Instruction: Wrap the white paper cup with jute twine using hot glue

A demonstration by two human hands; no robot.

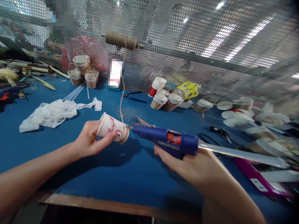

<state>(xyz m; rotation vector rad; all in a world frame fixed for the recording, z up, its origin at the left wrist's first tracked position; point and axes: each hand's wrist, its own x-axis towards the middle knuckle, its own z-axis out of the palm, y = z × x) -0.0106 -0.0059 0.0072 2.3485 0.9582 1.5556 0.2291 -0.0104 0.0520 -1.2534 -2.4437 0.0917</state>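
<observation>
A white paper cup (108, 126) with a red blossom print lies tilted on its side in my left hand (92, 137), its mouth toward the left. Brown twine (121, 105) is wound around the cup's base and runs up to a twine spool (121, 40) on the mesh. My right hand (184, 161) is wrapped around a blue glue gun (163, 137). The nozzle points left and is at the cup's base beside the twine; whether it touches cannot be seen. From the gun's rear sticks out a long clear glue stick (243, 154).
White lace (53, 113) lies at left. Twine-wrapped cups (81, 63) are stacked behind it; more wrapped cups (161, 99) stand at centre right. Behind the gun's nozzle are scissors (142, 121), with pliers (135, 97) farther back. A perforated metal screen (149, 62) borders the table's back.
</observation>
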